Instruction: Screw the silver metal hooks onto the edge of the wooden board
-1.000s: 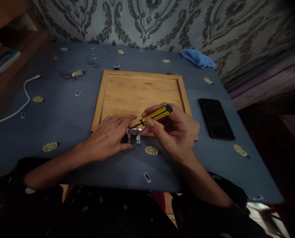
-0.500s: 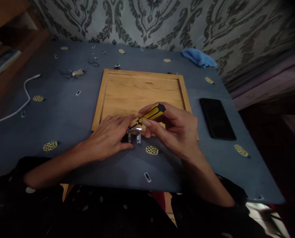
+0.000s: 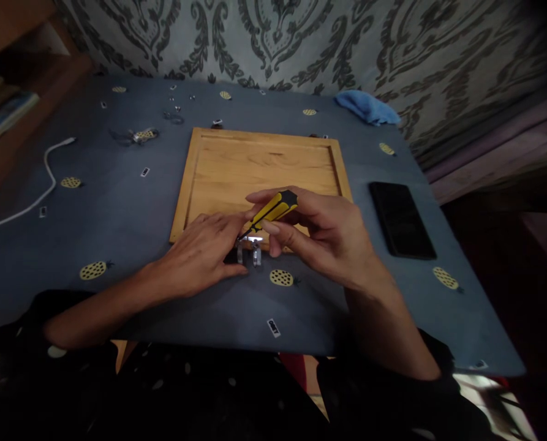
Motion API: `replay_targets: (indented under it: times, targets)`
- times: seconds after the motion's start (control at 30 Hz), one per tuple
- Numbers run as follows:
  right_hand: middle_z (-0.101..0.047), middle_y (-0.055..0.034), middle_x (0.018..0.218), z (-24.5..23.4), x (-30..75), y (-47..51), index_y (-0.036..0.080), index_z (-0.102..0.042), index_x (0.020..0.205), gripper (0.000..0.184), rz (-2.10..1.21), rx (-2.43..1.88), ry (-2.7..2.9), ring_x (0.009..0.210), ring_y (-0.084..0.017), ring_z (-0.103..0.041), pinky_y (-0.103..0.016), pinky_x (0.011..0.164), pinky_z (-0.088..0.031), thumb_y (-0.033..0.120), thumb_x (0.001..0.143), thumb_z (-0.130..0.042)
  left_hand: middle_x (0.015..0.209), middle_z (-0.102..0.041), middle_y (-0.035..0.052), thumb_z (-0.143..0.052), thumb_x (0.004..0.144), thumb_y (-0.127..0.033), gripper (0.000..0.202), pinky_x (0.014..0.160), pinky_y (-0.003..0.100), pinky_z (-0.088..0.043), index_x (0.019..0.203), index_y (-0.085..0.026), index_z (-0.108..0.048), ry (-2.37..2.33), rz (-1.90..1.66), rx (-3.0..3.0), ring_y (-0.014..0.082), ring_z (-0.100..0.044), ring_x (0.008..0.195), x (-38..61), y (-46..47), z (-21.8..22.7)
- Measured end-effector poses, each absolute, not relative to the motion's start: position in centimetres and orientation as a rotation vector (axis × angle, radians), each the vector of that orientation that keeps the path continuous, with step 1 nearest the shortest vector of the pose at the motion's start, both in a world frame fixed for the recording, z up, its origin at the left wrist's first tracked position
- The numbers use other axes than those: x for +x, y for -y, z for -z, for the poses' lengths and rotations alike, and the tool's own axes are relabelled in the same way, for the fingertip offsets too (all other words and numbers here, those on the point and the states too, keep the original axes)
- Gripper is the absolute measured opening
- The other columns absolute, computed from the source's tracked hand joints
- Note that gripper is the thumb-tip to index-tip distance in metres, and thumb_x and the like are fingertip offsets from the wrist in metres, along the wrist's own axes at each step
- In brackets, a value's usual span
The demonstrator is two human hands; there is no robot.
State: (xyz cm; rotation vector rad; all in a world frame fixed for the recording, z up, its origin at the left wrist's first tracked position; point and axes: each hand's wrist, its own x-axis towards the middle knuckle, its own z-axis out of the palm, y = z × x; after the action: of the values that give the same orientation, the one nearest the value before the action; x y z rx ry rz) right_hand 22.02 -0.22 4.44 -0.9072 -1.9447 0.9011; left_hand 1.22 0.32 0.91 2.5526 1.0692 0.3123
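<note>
In my right hand [image 3: 326, 236] is a screwdriver [image 3: 274, 209] with a yellow and black handle, held between thumb and fingers. It tilts down to the left, its tip at a shiny metal fitting [image 3: 255, 252] on the near edge of the framed wooden panel [image 3: 259, 174]. Two short legs of the fitting stick out past that edge; its exact kind is unclear. My left hand [image 3: 204, 251] lies with fingers stretched over the panel's near edge, its fingertips beside the screwdriver tip. The left thumb is spread apart, close to the fitting. Any screw under the tip is hidden.
A black phone [image 3: 402, 219] lies right of the panel, with a blue cloth [image 3: 367, 108] at the back right. On the left are a white cable [image 3: 50, 168] and a small clear packet [image 3: 139, 136]. Several tiny metal parts [image 3: 177, 108] lie behind, near the patterned wall [image 3: 273, 37].
My right hand and the screwdriver handle have shifted slightly left, and the handle stands a bit steeper. The tip remains at the metal fitting. My left hand and the panel have not moved.
</note>
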Motion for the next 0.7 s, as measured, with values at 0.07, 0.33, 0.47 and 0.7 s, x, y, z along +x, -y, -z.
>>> replay_targets:
  times: [0.07,0.33,0.47,0.7]
  targets:
    - [-0.068,0.0029,0.08,-4.28,21.93,0.22,0.021,-0.07,0.112,0.021,-0.892,-0.918,1.917,0.051,-0.007,-0.061,-0.021,0.052,-0.052,0.031,0.095,-0.064,0.125,-0.067,0.0124,-0.078,0.083,-0.031,0.058,0.093,0.042,-0.049,0.129,-0.017,-0.045,-1.068,-0.322,2.542,0.0319,-0.063,0.118,1.21,-0.29,-0.96]
    - [-0.063,0.0044,0.069,-4.29,22.13,0.3,0.019,-0.067,0.116,0.022,-0.861,-0.928,1.96,0.055,-0.008,-0.063,-0.02,0.051,-0.05,0.029,0.098,-0.06,0.124,-0.067,0.013,-0.079,0.083,-0.031,0.065,0.093,0.042,-0.049,0.134,-0.016,-0.042,-1.068,-0.341,2.538,0.0323,-0.063,0.117,1.19,-0.23,-0.77]
    - [-0.064,0.0046,0.073,-4.11,22.07,0.3,0.019,-0.066,0.117,0.023,-0.84,-0.933,1.942,0.053,-0.007,-0.062,-0.019,0.053,-0.051,0.029,0.097,-0.062,0.124,-0.067,0.0126,-0.08,0.082,-0.03,0.067,0.093,0.041,-0.049,0.135,-0.016,-0.042,-1.073,-0.34,2.547,0.0317,-0.063,0.118,1.25,-0.29,-0.87]
    - [-0.066,0.0036,0.08,-3.78,21.68,0.44,0.019,-0.07,0.111,0.02,-0.815,-0.922,1.885,0.052,-0.005,-0.062,-0.019,0.053,-0.052,0.03,0.094,-0.066,0.129,-0.065,0.0153,-0.082,0.081,-0.029,0.071,0.099,0.042,-0.047,0.137,-0.013,-0.042,-1.05,-0.353,2.557,0.0316,-0.061,0.122,1.14,-0.29,-0.78]
